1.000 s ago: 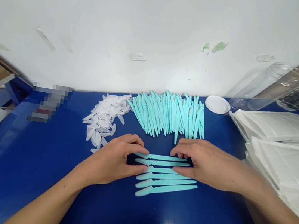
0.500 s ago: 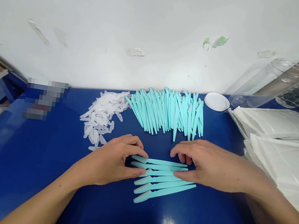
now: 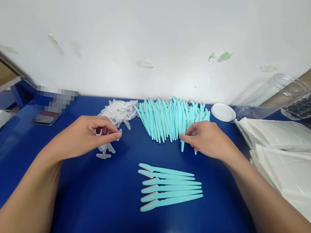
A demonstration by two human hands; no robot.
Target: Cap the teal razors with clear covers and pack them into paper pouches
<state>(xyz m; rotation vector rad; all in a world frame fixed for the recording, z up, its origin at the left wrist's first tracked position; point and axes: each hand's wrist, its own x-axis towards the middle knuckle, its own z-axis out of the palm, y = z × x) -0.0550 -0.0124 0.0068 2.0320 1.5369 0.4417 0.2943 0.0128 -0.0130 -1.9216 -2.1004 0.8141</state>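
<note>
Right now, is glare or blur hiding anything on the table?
Head view: glare shines on the blue table near its front edge, clear of the row of teal tools; head view: a blocky pixelated patch at left obscures what lies beneath.

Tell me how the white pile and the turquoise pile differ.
The white pile is of short, pale pieces; the turquoise pile is of long, slim sticks. The white pile lies jumbled, while the turquoise pile's sticks mostly line up alike. The left hand is at the white pile; the right hand is at the turquoise pile. Both piles lie on the table, near the wall.
</note>
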